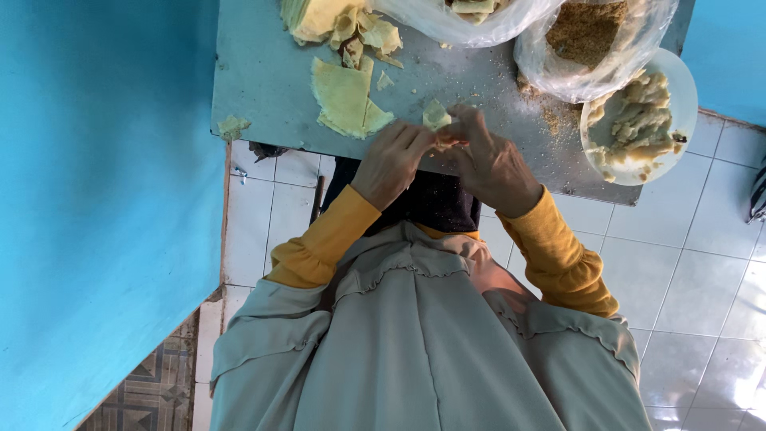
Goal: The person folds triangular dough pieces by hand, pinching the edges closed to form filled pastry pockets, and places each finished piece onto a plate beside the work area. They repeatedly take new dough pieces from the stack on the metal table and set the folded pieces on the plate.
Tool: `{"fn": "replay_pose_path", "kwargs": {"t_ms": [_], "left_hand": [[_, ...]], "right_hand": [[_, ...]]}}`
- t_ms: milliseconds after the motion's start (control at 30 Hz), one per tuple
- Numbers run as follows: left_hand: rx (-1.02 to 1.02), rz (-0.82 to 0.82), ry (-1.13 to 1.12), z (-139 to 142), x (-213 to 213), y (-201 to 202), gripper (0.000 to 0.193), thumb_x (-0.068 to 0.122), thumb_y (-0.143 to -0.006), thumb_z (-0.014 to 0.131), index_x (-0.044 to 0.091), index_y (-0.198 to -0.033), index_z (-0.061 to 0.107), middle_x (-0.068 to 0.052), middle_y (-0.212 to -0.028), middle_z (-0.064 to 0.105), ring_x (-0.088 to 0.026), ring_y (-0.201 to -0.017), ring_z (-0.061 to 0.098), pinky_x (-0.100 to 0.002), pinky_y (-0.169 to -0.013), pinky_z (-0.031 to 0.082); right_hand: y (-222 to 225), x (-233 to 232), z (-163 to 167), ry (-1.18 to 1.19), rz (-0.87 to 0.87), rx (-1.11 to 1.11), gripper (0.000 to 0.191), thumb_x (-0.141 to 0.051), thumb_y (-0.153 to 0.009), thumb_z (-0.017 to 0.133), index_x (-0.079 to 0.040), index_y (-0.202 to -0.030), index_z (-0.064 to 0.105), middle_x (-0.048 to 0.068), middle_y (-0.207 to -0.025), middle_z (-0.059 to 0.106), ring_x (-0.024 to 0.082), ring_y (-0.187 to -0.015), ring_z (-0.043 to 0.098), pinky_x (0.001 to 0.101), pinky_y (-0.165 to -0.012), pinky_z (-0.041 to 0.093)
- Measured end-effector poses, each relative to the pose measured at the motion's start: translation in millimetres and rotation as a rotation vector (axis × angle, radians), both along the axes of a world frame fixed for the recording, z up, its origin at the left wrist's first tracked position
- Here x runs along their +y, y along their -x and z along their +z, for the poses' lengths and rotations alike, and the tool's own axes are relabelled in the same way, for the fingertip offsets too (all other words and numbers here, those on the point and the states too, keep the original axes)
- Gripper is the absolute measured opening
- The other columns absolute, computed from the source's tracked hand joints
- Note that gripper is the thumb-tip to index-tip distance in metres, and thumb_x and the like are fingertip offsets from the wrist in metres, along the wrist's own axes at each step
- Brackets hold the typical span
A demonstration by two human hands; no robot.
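My left hand (391, 160) and my right hand (491, 164) meet at the near edge of a grey table (263, 72). Together they pinch a small pale yellow wrapper piece (436, 116), folded around something orange between the fingertips. A flat stack of thin yellow wrappers (343, 96) lies on the table just left of my left hand. To the right of my right hand stands a white plate (685, 88) with lumpy beige filling (638, 120).
A heap of torn wrapper scraps (343, 24) lies at the far table edge. A clear bag of brown crumbs (586, 32) and another clear bag (463, 24) stand beyond my hands. Crumbs dust the table. Blue wall (104, 199) at left, white tiled floor (702, 271) below.
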State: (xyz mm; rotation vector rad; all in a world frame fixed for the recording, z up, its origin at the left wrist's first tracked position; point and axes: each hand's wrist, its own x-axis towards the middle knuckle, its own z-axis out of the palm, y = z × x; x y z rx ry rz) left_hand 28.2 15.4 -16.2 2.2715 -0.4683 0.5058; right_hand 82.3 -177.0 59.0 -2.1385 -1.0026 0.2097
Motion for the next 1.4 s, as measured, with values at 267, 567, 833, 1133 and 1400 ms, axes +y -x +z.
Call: {"fn": "replay_pose_path", "kwargs": {"t_ms": [267, 567, 833, 1133, 1400], "left_hand": [[0.035, 0.113, -0.016, 9.8, -6.6, -6.0, 0.021, 0.004, -0.087, 0.068, 0.003, -0.107, 0.063, -0.012, -0.104, 0.061, -0.032, -0.101, 0.059, -0.042, -0.089, 0.051], [-0.066, 0.04, -0.169, 1.1, -3.1, -6.2, 0.025, 0.007, -0.091, 0.068, -0.001, -0.114, 0.064, -0.012, -0.106, 0.061, -0.03, -0.1, 0.057, -0.041, -0.086, 0.05], [0.373, 0.066, -0.048, -1.9, 4.3, -47.1, 0.011, 0.015, -0.088, 0.077, 0.009, -0.09, 0.069, -0.013, -0.093, 0.065, -0.034, -0.094, 0.063, -0.046, -0.085, 0.051], [-0.047, 0.086, -0.201, -1.6, -2.0, -13.3, 0.018, 0.005, -0.086, 0.067, 0.004, -0.104, 0.064, -0.009, -0.098, 0.061, -0.029, -0.096, 0.061, -0.04, -0.081, 0.054], [-0.013, 0.105, -0.333, 2.1, -2.0, -29.1, 0.014, 0.009, -0.084, 0.068, 0.005, -0.097, 0.063, -0.012, -0.096, 0.057, -0.03, -0.097, 0.056, -0.042, -0.083, 0.047]], "right_hand": [[-37.1, 14.4, -6.7, 0.044, 0.046, 0.03, 0.054, 0.0, -0.097, 0.069, -0.002, -0.144, 0.042, 0.018, -0.096, 0.072, 0.032, -0.085, 0.074, 0.0386, -0.072, 0.059], [-12.8, 1.5, -18.1, 0.084, 0.083, -0.441, 0.053, 0.003, -0.095, 0.067, 0.004, -0.141, 0.043, 0.019, -0.103, 0.072, 0.035, -0.089, 0.072, 0.0405, -0.076, 0.059], [-58.5, 10.6, -15.6, 0.084, 0.091, 0.132, 0.063, 0.0, -0.088, 0.075, 0.001, -0.142, 0.042, 0.013, -0.089, 0.071, 0.026, -0.076, 0.071, 0.0377, -0.066, 0.057], [-17.6, 3.4, -20.3, 0.045, 0.072, -0.482, 0.047, 0.004, -0.099, 0.072, 0.003, -0.138, 0.046, 0.02, -0.107, 0.07, 0.033, -0.094, 0.072, 0.0386, -0.076, 0.059], [-38.6, 8.0, -20.5, -0.128, 0.17, -0.445, 0.058, 0.008, -0.099, 0.063, 0.017, -0.139, 0.022, 0.034, -0.119, 0.063, 0.036, -0.088, 0.068, 0.037, -0.072, 0.057]]}}
